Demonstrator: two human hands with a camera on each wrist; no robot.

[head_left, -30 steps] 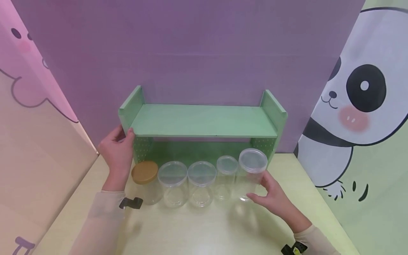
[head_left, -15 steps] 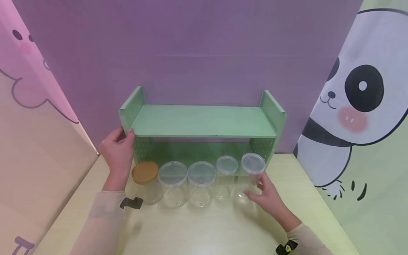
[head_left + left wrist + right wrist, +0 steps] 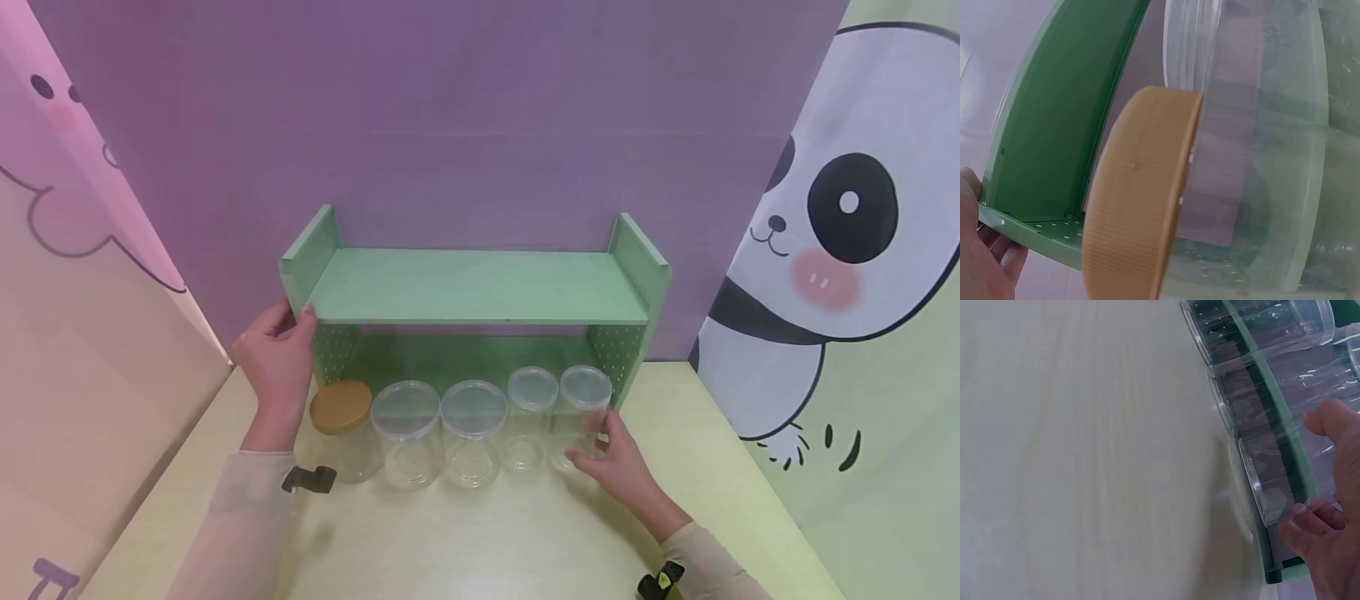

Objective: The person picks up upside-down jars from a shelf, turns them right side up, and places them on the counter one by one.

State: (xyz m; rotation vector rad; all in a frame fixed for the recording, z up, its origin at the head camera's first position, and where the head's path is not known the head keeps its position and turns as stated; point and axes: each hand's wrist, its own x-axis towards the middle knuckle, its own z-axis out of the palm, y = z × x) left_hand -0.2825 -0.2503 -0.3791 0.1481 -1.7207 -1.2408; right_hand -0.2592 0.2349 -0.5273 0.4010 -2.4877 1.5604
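Observation:
My left hand [image 3: 276,354] grips the left side panel of a green two-tier shelf [image 3: 480,287], thumb at the front edge. In the left wrist view that hand [image 3: 985,250] shows at the lower left, by the panel. My right hand [image 3: 618,462] holds a clear lidded jar [image 3: 581,429] at the right end of a row; in the right wrist view, thumb and fingers [image 3: 1310,528] lie on either side of it. Beside it stands a narrow clear jar [image 3: 527,433], then two wider clear jars [image 3: 472,446], then a jar with a tan lid [image 3: 341,408]. All stand upright before the shelf.
The jars and shelf stand on a pale wooden table [image 3: 450,550]. Behind rises a purple wall [image 3: 480,125]. A panda panel [image 3: 847,275] borders the right side, and a pink-and-cream panel [image 3: 90,375] the left.
My right hand and its jar have moved left, closing up to the narrow jar. The left hand has stayed at the shelf.

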